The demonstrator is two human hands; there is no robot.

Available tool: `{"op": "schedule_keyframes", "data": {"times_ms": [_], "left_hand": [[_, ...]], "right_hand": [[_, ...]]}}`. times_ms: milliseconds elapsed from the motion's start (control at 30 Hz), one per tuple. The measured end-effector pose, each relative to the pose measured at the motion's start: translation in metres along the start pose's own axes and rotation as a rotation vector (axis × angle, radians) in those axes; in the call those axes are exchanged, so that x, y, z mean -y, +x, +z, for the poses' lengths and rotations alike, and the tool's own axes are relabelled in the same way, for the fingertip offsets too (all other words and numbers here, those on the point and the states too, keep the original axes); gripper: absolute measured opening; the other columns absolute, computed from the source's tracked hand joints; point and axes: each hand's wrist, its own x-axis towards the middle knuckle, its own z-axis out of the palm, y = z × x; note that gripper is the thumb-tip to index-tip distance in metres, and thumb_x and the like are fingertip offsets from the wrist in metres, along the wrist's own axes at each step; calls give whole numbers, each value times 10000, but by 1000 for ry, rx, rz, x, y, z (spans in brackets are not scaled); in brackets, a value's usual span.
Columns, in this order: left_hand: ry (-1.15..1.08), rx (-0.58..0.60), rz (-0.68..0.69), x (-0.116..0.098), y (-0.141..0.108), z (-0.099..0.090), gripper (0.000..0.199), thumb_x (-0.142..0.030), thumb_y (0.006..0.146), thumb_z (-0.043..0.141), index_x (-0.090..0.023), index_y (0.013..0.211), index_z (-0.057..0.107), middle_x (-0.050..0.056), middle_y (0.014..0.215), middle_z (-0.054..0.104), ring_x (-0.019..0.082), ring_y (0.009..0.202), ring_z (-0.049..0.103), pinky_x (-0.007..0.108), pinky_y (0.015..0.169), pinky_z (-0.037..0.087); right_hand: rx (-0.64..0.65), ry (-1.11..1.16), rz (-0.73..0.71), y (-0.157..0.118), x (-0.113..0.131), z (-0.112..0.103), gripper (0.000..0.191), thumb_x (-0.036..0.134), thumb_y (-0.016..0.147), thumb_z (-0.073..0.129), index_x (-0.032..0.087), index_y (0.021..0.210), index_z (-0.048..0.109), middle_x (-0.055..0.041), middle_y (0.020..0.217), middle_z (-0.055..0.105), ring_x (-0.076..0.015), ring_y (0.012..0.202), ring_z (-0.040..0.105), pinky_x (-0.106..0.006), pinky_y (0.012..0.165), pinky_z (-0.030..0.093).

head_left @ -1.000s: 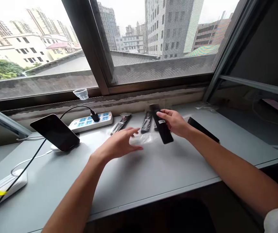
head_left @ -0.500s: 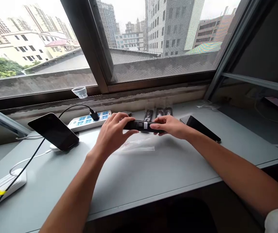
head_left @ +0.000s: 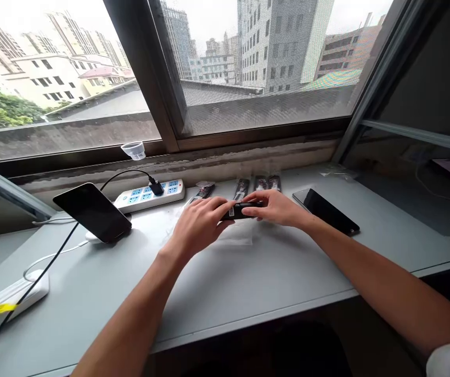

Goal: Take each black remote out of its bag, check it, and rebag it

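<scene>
A slim black object (head_left: 239, 211) with a small white label is held level above the grey desk (head_left: 248, 283). My left hand (head_left: 203, 222) wraps round its left end, and my right hand (head_left: 274, 208) pinches its right end between thumb and fingers. Under the hands lies a clear plastic bag (head_left: 235, 235). Just behind them are bagged dark items, one (head_left: 242, 187) by my fingers and another (head_left: 274, 182) to its right. One more dark packet (head_left: 203, 192) lies behind my left hand.
A white power strip (head_left: 176, 191) with a black plug stands at the back. A tablet (head_left: 93, 212) leans at the left, and a dark phone (head_left: 329, 212) lies at the right. A clear cup (head_left: 134, 151) is by the window; another white strip (head_left: 32, 298) is at the left edge.
My left hand has slid right along the black object, closer to my right hand, covering more of it. The packet behind my left hand now shows more. The view has shifted slightly.
</scene>
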Motion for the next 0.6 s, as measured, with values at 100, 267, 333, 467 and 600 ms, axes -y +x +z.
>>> {"op": "schedule_keyframes", "data": {"times_ms": [100, 267, 333, 467, 600], "left_hand": [[27, 45, -54, 2, -2, -1, 417, -430, 1049, 587, -236, 1416, 627, 93, 1279, 733, 301, 1032, 730, 431, 867, 557], [54, 77, -78, 1, -2, -2, 439, -443, 1046, 577, -202, 1409, 629, 113, 1273, 732, 319, 1024, 731, 459, 899, 560], [57, 98, -105, 5, -3, -3, 419, -459, 1042, 572, -210, 1369, 654, 114, 1219, 745, 320, 1006, 733, 453, 887, 563], [35, 99, -182, 22, -10, -4, 403, -461, 1031, 570, -220, 1338, 673, 112, 1193, 752, 329, 1023, 731, 465, 916, 564], [3, 75, -233, 36, -16, -4, 428, -423, 1006, 603, -224, 1382, 649, 106, 1305, 726, 349, 1113, 713, 478, 954, 559]], "right_hand": [[-71, -139, -10, -2, 1, -3, 497, 607, 803, 826, 211, 1101, 814, -53, 875, 758, -165, 645, 638, -304, 590, 476], [-66, -174, -23, -2, 2, -9, 508, 620, 809, 810, 214, 1115, 823, -30, 773, 731, -167, 639, 618, -309, 597, 453], [-88, -191, -28, -1, 1, -13, 500, 610, 803, 818, 215, 1109, 824, -16, 721, 710, -157, 611, 590, -307, 580, 436], [-123, -60, -100, 3, -5, -22, 452, 566, 775, 854, 205, 1037, 783, -68, 977, 772, -192, 754, 690, -318, 651, 534], [-68, 43, -183, 7, -13, -24, 333, 488, 805, 850, 191, 902, 737, -116, 1268, 737, -287, 1167, 703, -430, 1017, 565]]}}
